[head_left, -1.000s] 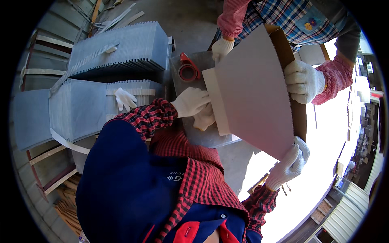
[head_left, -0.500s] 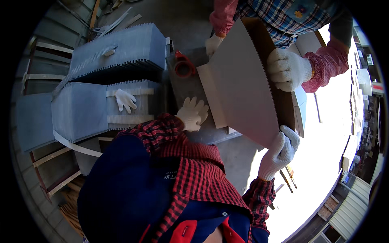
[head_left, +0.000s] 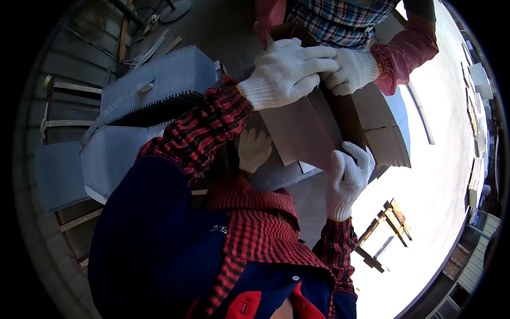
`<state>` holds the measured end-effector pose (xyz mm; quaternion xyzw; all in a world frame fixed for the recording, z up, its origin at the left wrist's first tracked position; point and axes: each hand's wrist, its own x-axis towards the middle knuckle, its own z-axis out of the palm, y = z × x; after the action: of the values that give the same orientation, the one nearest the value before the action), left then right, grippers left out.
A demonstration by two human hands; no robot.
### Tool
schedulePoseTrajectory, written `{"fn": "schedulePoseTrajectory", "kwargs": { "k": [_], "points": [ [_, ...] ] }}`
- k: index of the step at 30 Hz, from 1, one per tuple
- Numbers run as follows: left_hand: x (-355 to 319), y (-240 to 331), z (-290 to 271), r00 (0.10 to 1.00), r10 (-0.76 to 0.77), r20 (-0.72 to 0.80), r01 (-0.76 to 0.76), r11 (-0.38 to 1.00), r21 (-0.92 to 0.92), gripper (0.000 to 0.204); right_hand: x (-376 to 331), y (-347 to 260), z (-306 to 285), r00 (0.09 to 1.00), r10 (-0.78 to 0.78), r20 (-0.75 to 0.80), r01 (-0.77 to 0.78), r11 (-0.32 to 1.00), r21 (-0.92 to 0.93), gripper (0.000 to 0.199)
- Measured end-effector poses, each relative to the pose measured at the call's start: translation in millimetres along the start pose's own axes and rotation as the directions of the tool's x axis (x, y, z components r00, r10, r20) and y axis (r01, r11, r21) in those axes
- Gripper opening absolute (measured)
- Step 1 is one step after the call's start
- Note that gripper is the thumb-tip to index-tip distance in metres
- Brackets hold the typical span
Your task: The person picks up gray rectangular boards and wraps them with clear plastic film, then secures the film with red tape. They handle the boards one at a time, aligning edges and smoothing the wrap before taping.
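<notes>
A large cardboard box (head_left: 303,133), pale outside and brown inside, stands tilted between me and a co-worker. My left hand (head_left: 287,74), in a white knit glove, stretches over its upper part with fingers extended and thumb apart. Its fingertips overlap the co-worker's gloved hand (head_left: 353,69) at the box's edge. At the near corner my right hand (head_left: 348,178), gloved too, grips the box edge between thumb and fingers. Another white glove (head_left: 254,150) lies on the dark tabletop (head_left: 273,173) beneath my left forearm, seemingly loose.
Stacks of grey-blue sheets (head_left: 159,74) with notched edges stand at the left, beside a metal-and-wood rack (head_left: 71,123). More cardboard flaps (head_left: 382,127) lie beyond the box. A wooden frame (head_left: 390,223) rests on the bright floor at the right.
My left hand has moved up from the tabletop onto the box. The co-worker's hand has shifted left. The box has turned, and my right hand has moved slightly left with its corner.
</notes>
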<state>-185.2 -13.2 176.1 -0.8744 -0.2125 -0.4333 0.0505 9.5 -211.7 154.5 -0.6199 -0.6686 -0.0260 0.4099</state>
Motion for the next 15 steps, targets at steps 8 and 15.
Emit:
{"fn": "schedulePoseTrajectory", "kwargs": {
  "k": [8, 15],
  "points": [
    [3, 1, 2, 0.999, 0.022, -0.03, -0.024, 0.999, -0.046, 0.033, 0, 4, -1, 1.0, 0.013, 0.003, -0.013, 1.0, 0.029, 0.012],
    [-4, 0, 2, 0.998, -0.021, -0.064, 0.013, 0.993, -0.12, 0.032, -23, 36, -37, 0.92, 0.392, -0.01, -0.231, 0.563, 0.794, 0.087]
  ]
}}
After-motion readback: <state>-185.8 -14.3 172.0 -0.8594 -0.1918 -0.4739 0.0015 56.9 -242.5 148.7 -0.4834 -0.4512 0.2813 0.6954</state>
